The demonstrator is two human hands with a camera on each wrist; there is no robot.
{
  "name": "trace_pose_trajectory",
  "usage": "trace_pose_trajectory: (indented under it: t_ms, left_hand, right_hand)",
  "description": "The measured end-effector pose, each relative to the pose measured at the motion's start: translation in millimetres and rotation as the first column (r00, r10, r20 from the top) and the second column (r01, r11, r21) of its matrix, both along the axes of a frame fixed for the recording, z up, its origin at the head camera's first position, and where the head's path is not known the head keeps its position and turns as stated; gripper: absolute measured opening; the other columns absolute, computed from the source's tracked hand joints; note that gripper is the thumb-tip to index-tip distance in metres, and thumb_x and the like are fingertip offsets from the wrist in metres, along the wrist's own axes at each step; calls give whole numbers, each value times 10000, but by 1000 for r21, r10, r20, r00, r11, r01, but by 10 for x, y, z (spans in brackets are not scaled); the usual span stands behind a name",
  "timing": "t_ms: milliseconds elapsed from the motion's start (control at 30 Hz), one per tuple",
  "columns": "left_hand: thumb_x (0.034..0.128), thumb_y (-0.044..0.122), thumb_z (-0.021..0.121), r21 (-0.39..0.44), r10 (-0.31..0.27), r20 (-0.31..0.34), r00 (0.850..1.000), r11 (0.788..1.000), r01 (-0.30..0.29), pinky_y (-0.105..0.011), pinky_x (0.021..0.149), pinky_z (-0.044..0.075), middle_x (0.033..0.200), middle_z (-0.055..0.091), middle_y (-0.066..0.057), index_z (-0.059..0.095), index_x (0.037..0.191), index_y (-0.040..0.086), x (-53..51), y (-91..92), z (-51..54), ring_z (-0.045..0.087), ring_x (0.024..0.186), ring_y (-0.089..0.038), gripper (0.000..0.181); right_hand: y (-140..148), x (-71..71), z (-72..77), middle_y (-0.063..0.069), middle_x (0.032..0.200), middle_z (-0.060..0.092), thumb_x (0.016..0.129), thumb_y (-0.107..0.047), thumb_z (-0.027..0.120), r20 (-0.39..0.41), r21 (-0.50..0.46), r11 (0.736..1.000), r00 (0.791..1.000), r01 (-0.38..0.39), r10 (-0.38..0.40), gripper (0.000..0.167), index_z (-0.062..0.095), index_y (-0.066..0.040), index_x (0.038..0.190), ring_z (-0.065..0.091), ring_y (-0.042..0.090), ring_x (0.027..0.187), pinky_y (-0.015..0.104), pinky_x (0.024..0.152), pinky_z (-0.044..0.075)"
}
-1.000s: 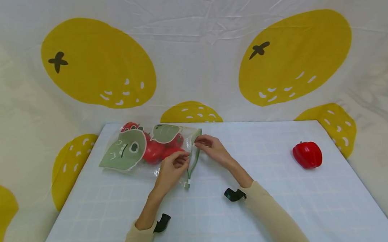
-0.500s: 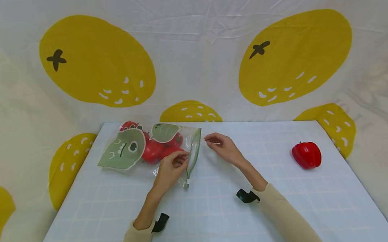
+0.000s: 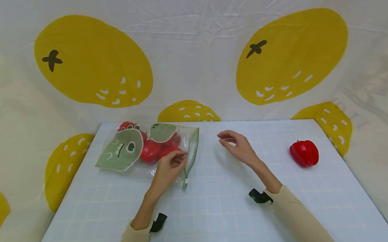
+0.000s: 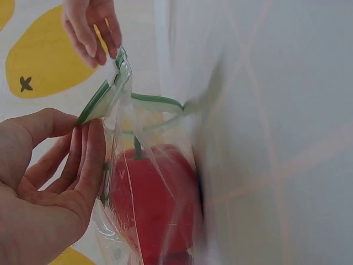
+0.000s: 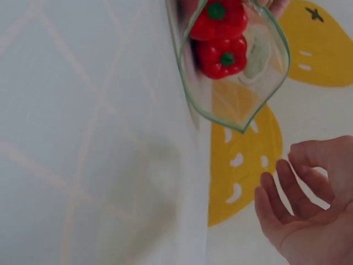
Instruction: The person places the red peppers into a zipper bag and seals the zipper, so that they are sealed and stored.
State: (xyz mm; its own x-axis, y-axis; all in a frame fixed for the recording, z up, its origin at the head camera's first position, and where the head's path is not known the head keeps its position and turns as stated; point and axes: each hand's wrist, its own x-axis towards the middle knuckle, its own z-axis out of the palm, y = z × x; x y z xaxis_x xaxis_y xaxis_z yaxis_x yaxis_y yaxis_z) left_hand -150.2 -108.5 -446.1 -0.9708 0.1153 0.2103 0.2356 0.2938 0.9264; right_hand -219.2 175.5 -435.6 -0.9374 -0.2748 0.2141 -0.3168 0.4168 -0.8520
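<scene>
A clear zip bag [image 3: 127,152] with green dinosaur print lies on the table's left side, several red bell peppers [image 3: 151,151] inside. My left hand [image 3: 169,169] pinches the upper edge of the bag's mouth between thumb and fingers, lifting it. In the right wrist view the green-rimmed mouth [image 5: 185,83] gapes, with peppers [image 5: 222,57] showing within. My right hand [image 3: 239,148] hovers right of the bag, holding nothing, its fingers loosely bent and apart from the thumb. A single red bell pepper [image 3: 304,153] lies on the table farther right.
The table [image 3: 211,214] has a pale checked cover. Behind it hangs a white cloth [image 3: 191,63] printed with yellow fruit. Small black wrist cameras [image 3: 260,196] stick out at both sleeves. A white zip slider [image 3: 185,181] sits at the bag's near corner.
My right hand has let go of the bag's mouth and moved right, away from it. My left hand keeps its pinch on the edge, and the bag stays in place.
</scene>
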Motion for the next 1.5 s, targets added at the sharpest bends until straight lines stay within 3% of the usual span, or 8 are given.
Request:
trace_pose_trajectory:
  t_ms: [467, 533, 667, 767, 900, 1033, 1133, 1500]
  left_hand:
    - [919, -3, 744, 1, 1, -1, 1000, 1000, -1, -183, 813, 575, 1033, 722, -82, 729, 1165, 6, 15, -7, 12, 676, 921, -232, 247]
    - [915, -3, 748, 1, 1, -2, 1000, 1000, -1, -182, 818, 574, 1035, 722, -82, 729, 1167, 8, 13, -15, -3, 676, 923, -232, 253]
    - [909, -14, 751, -1, -1, -1, 1000, 1000, 1, -177, 823, 570, 1045, 723, -84, 728, 1172, 19, 11, -22, -18, 678, 930, -233, 266]
    - [908, -17, 751, -1, -5, -2, 1000, 1000, 5, -169, 823, 566, 1050, 723, -87, 725, 1177, 18, 8, -22, -26, 679, 934, -235, 272]
    - [909, -13, 751, -2, -10, -5, 1000, 1000, 10, -169, 823, 565, 1052, 725, -87, 724, 1178, 16, 5, -22, -28, 680, 936, -236, 271]
    - [912, -6, 751, -2, -11, -5, 1000, 1000, 11, -173, 823, 567, 1053, 725, -81, 725, 1178, 21, 3, -22, -20, 679, 937, -234, 268]
    - [912, -2, 753, -4, -11, -2, 1000, 1000, 11, -168, 825, 564, 1055, 725, -80, 725, 1180, 25, 0, -24, -31, 679, 939, -232, 271]
    - [922, 4, 742, -7, -5, 9, 1000, 1000, 5, -175, 818, 569, 1041, 725, -80, 731, 1170, 27, 10, -11, 5, 676, 932, -230, 249]
  right_hand:
    - [417, 96, 45, 127, 1248, 690, 999, -156, 687, -93, 85, 989, 989, 123, -115, 278, 680, -32, 1248, 603, 288, 1206, 482, 1091, 465]
    - [464, 105, 51, 111, 1258, 685, 1002, -176, 686, -93, 102, 984, 987, 143, -133, 286, 678, -47, 1257, 600, 275, 1213, 467, 1092, 468]
    - [558, 115, 61, 106, 1259, 683, 1006, -192, 681, -106, 120, 976, 979, 184, -172, 283, 680, -56, 1254, 596, 291, 1217, 303, 1091, 465]
    - [635, 124, 55, 129, 1265, 675, 1007, -192, 676, -117, 121, 970, 973, 212, -199, 283, 678, -48, 1251, 584, 331, 1224, 357, 1107, 459]
    - [733, 138, 26, 140, 1277, 670, 1006, -205, 677, -142, 130, 955, 959, 265, -247, 294, 675, -47, 1253, 584, 328, 1222, 551, 1092, 452]
    - [822, 146, 11, 130, 1269, 679, 1002, -221, 685, -163, 136, 940, 943, 314, -291, 300, 681, -48, 1248, 596, 309, 1212, 321, 1103, 458]
    - [893, 164, 21, 136, 1276, 676, 999, -230, 688, -159, 141, 930, 934, 341, -319, 311, 679, -53, 1255, 593, 316, 1217, 121, 1033, 406]
    - [1174, 258, 71, 152, 1320, 652, 1004, -289, 676, -121, 158, 895, 908, 417, -402, 370, 660, -61, 1294, 558, 319, 1254, 120, 1010, 406]
